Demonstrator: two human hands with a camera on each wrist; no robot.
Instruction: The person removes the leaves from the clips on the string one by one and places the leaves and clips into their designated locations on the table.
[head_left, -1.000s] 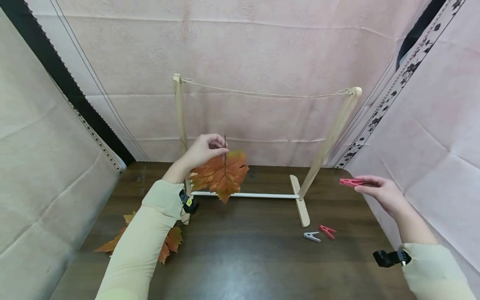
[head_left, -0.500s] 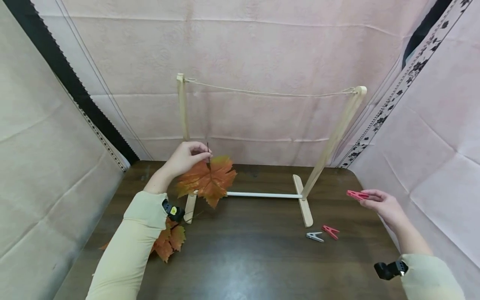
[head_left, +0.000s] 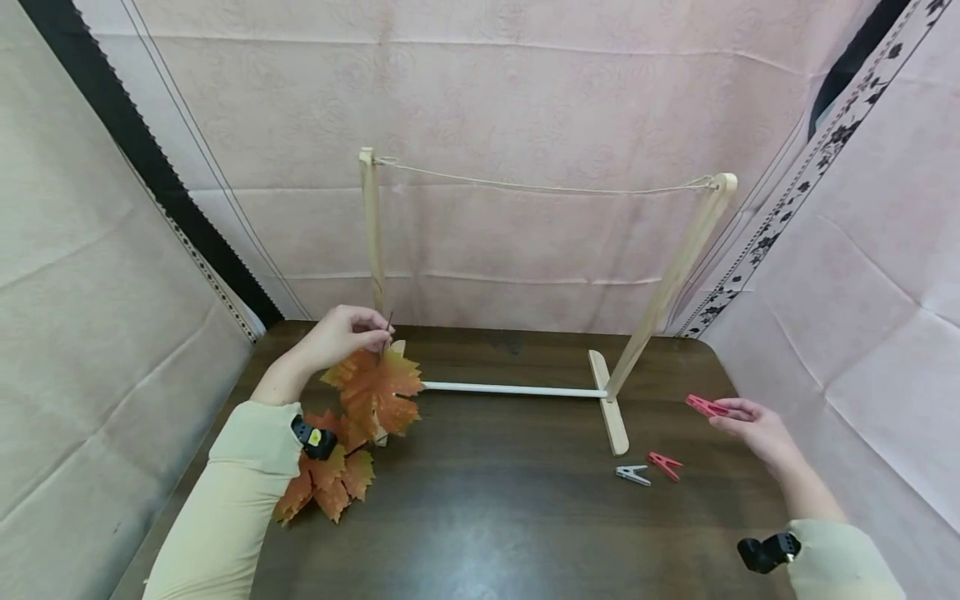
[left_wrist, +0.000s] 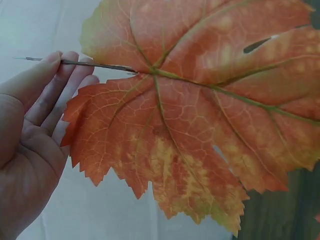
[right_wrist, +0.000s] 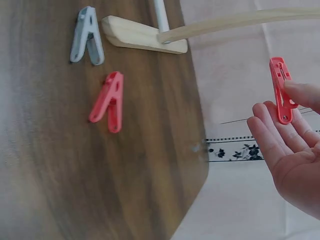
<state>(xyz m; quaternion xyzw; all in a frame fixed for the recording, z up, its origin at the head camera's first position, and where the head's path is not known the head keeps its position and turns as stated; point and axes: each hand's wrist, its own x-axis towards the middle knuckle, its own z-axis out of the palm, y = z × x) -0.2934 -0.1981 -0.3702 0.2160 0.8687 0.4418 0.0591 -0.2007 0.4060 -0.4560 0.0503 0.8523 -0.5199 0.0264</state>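
Observation:
My left hand (head_left: 341, 335) pinches the thin stem of an orange maple leaf (head_left: 375, 392) between thumb and fingertips; the leaf hangs just above the table near the left foot of a wooden stand (head_left: 372, 233). In the left wrist view the leaf (left_wrist: 200, 110) fills the frame, its stem against my fingers (left_wrist: 50, 95). My right hand (head_left: 750, 421) pinches a red clothespin (head_left: 707, 406) above the table's right edge; the right wrist view shows the clothespin (right_wrist: 281, 90) held between thumb and fingers (right_wrist: 272, 140).
A string (head_left: 540, 188) runs between the stand's two uprights. More orange leaves (head_left: 330, 479) lie on the dark table (head_left: 510, 517) under my left forearm. A grey clothespin (head_left: 632, 475) and a red clothespin (head_left: 664, 464) lie by the stand's right foot (head_left: 609, 412). Pink fabric walls surround the table.
My left hand has lowered the leaf down and to the left, away from the string. My right hand with the red clothespin has dropped lower, toward the table's right edge.

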